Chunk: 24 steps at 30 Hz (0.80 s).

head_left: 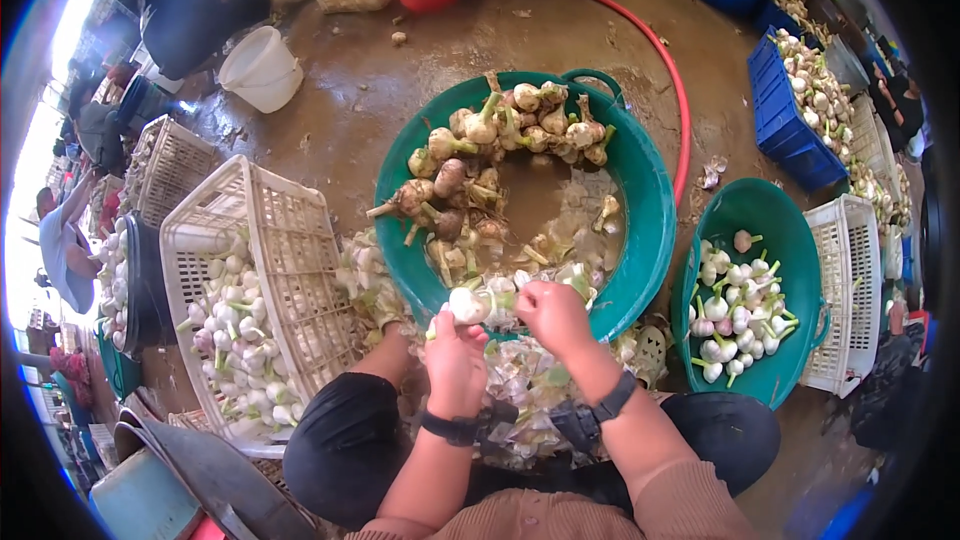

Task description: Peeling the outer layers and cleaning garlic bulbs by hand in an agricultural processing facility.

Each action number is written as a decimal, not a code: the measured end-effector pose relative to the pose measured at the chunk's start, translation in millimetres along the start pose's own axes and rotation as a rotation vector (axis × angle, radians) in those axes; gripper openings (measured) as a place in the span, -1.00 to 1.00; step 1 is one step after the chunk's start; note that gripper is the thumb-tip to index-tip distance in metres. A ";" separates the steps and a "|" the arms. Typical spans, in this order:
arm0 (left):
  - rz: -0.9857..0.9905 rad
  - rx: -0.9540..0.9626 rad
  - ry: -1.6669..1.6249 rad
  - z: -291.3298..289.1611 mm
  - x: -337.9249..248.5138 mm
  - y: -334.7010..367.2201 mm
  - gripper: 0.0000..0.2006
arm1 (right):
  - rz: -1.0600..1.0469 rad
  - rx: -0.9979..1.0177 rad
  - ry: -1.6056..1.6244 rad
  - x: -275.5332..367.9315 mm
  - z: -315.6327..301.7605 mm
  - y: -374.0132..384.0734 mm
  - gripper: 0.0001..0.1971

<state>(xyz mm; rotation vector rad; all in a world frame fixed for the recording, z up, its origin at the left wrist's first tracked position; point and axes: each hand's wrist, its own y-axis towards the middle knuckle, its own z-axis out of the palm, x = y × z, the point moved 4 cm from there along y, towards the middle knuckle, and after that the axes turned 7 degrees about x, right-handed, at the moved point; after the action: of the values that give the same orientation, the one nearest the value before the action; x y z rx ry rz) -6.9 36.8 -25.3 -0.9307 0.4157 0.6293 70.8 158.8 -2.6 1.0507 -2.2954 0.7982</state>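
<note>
My left hand [457, 368] is closed around a white garlic bulb [468, 306], held over the near rim of a wide green tub [655, 230]. Just to its right, my right hand [556, 316] is closed in a pinch. Pale papery matter shows between the bulb and my right fingers, but what they grip is hidden. Unpeeled, soil-stained garlic bulbs [450, 180] are heaped along the tub's far and left sides, above brown water [535, 195]. Loose garlic skins [520, 390] are piled below my hands, between my legs.
A tilted white crate [300, 230] with clean garlic stands left. A smaller green tub [770, 230] of clean bulbs is at right, beside another white crate [848, 290]. Beyond lie a red hose [665, 60], a white bucket [262, 70] and a blue crate [790, 125]. People work at left.
</note>
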 end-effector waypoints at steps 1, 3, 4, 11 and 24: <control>-0.038 -0.001 -0.051 -0.4 0.7 0.6 -0.91 | -0.028 -0.116 0.155 -2.6 -2.4 -5.2 -0.84; -0.080 -0.015 -0.104 -2.5 5.7 -1.6 -0.90 | -0.138 -0.263 0.411 12.6 -10.2 -20.1 -0.86; -0.033 -0.022 -0.064 -4.2 7.5 -1.2 -0.90 | -0.133 -0.258 0.413 22.9 -6.7 -22.6 -0.86; 0.033 -0.006 -0.038 -0.7 0.7 -3.9 -0.91 | -0.049 -0.020 0.172 -4.2 11.4 0.7 -0.89; 0.046 -0.033 -0.085 1.2 -5.0 3.1 -0.84 | 0.001 0.009 0.174 -22.2 13.4 3.4 -0.87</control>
<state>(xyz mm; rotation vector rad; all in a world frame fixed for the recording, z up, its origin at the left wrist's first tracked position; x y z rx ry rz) -12.6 37.6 -23.5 -0.9246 0.3523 0.7168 78.6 162.7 -27.3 0.9446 -2.1476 0.8665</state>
